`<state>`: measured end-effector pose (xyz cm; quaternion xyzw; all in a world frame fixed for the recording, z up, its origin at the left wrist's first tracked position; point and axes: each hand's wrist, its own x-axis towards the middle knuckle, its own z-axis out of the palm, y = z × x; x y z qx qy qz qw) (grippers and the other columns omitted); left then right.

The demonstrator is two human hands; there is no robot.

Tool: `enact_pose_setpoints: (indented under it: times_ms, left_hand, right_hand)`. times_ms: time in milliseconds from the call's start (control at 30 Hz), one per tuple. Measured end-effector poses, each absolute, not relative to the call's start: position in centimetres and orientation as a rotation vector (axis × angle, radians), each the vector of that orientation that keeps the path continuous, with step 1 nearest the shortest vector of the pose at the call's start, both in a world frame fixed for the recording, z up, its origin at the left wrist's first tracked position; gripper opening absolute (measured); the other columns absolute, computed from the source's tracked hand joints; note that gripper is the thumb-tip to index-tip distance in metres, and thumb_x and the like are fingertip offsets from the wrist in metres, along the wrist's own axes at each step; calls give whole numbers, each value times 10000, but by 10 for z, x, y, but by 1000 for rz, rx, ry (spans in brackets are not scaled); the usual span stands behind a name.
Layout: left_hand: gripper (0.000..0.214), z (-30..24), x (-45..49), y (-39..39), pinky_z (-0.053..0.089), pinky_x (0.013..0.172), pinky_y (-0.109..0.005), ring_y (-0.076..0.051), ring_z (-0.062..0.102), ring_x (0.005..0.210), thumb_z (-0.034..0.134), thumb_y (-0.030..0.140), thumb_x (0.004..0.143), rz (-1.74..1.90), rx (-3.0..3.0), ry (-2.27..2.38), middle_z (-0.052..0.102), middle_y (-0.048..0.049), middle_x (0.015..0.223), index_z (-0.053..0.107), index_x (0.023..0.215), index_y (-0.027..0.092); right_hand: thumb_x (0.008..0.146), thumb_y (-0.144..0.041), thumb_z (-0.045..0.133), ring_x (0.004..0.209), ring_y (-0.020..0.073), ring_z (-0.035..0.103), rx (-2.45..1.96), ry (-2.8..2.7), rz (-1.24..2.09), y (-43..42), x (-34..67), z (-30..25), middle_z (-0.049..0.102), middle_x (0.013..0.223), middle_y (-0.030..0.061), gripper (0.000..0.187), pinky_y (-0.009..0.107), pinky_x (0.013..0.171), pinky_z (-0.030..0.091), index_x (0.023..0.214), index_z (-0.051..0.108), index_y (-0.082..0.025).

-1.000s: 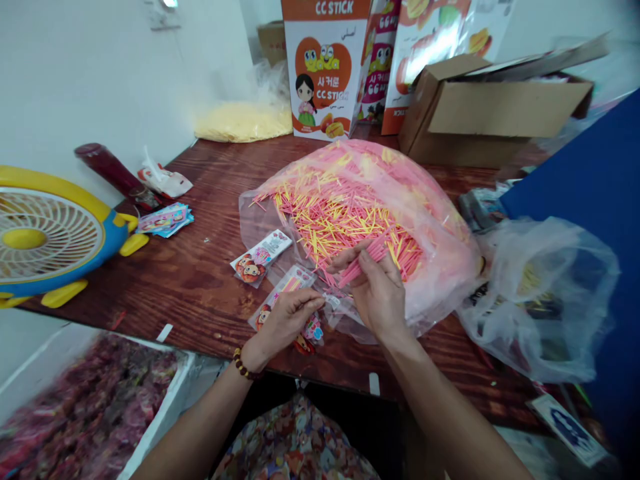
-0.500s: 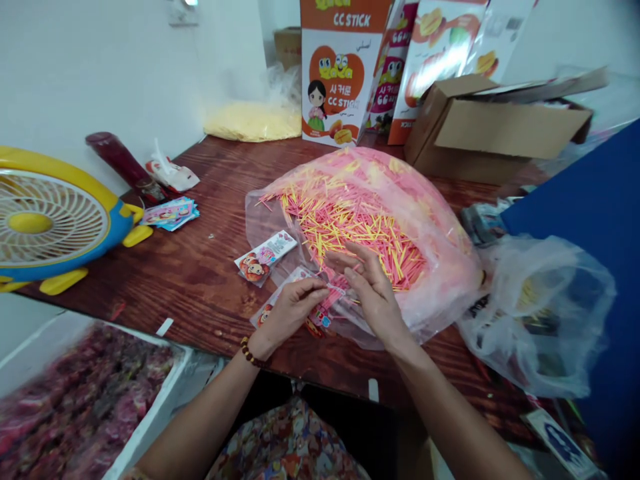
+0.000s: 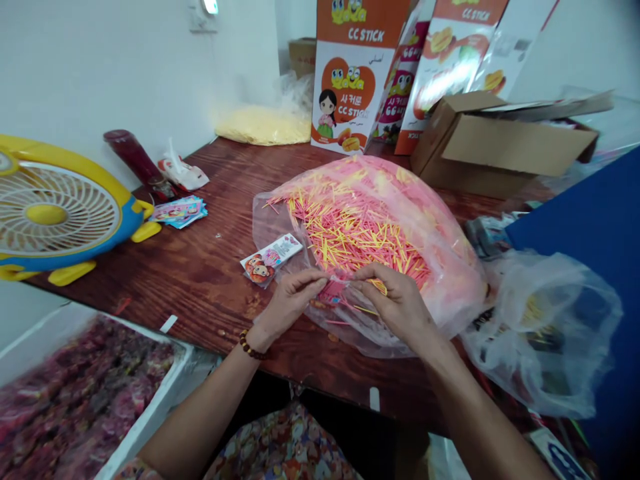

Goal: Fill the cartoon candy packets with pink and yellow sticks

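Observation:
A big clear plastic bag [image 3: 440, 253] full of thin pink and yellow sticks [image 3: 350, 227] lies on the brown wooden table [image 3: 200, 280]. My left hand [image 3: 287, 300] and my right hand [image 3: 395, 300] meet at the bag's near edge. Both pinch a small printed packet [image 3: 333, 292] between them, with pink sticks showing at it. Another small printed packet [image 3: 273, 257] lies flat on the table just left of the bag. A bead bracelet is on my left wrist.
A yellow and blue fan [image 3: 55, 220] stands at the left. A bin of dark red packets [image 3: 75, 393] sits below the table edge. Printed "CC STICK" boxes [image 3: 350, 73] and an open cardboard box [image 3: 500, 143] stand behind. A crumpled clear bag [image 3: 550, 327] lies at the right.
My right hand came down from the stick pile to the packet. Both hands now pinch the packet together at the bag's edge. The view shifted slightly.

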<state>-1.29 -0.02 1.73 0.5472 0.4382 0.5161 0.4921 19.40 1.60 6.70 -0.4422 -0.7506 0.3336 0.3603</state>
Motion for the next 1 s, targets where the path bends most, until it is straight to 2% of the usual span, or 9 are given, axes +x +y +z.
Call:
enact_pose_setpoints:
  times_ms: [167, 367, 500, 600, 667, 767, 867, 1000]
  left_hand:
    - [204, 32, -17, -1, 488, 904, -318, -191, 637, 970, 620, 316, 901, 1390, 1500, 1045, 730, -66, 997, 773, 978, 206]
    - [150, 47, -31, -2, 474, 880, -305, -183, 628, 949, 634, 264, 882, 1480, 1591, 1115, 702, -62, 969, 771, 901, 205]
    - [210, 40, -54, -4, 454, 760, -276, -160, 591, 775, 597, 316, 888, 1314, 1646, 1307, 682, -34, 788, 746, 830, 181]
    - [258, 20, -68, 1, 445, 710, -271, -162, 587, 719, 566, 350, 879, 1076, 1716, 1414, 686, -32, 740, 736, 803, 171]
    - [256, 3, -73, 5, 455, 715, -273, -172, 612, 742, 554, 347, 873, 943, 1760, 1467, 707, -42, 778, 732, 823, 170]
    - [260, -19, -75, 9, 474, 763, -290, -193, 650, 826, 536, 325, 879, 837, 1802, 1565, 737, -73, 918, 719, 977, 167]
    - [318, -29, -78, 12, 483, 805, -326, -218, 655, 870, 511, 343, 894, 824, 1835, 1672, 735, -95, 980, 692, 1081, 161]
    - [334, -23, -89, 28, 452, 911, -391, -267, 614, 1011, 476, 366, 908, 872, 1987, 1844, 709, -107, 1071, 684, 1096, 184]
  right_hand:
    - [854, -305, 663, 729, 180, 626, -1047, -1878, 810, 21, 184, 77, 690, 752, 8, 115, 312, 700, 479, 780, 703, -227]
    - [839, -304, 673, 696, 161, 606, -993, -1853, 873, 24, 163, 87, 693, 736, -1, 110, 292, 669, 453, 772, 727, -237]
    - [826, -300, 637, 612, 130, 548, -1056, -1798, 1083, 27, 148, 68, 637, 651, -22, 149, 252, 586, 407, 726, 696, -206]
    - [824, -280, 588, 544, 110, 499, -1177, -1789, 1217, 35, 139, 36, 561, 564, -44, 194, 229, 540, 373, 662, 645, -189]
    - [837, -274, 569, 546, 118, 513, -1291, -1873, 1161, 39, 134, 14, 562, 550, -40, 211, 229, 543, 371, 656, 637, -190]
    - [876, -286, 565, 626, 151, 572, -1528, -2062, 940, 41, 129, -5, 636, 632, 3, 219, 252, 591, 387, 700, 660, -197]
    - [906, -278, 551, 746, 176, 619, -1625, -2168, 753, 38, 139, -4, 708, 805, 43, 190, 267, 651, 391, 801, 691, -204]
    - [948, -298, 501, 705, 162, 610, -1682, -2170, 584, 42, 192, 14, 702, 773, 16, 212, 257, 615, 353, 871, 682, -219]
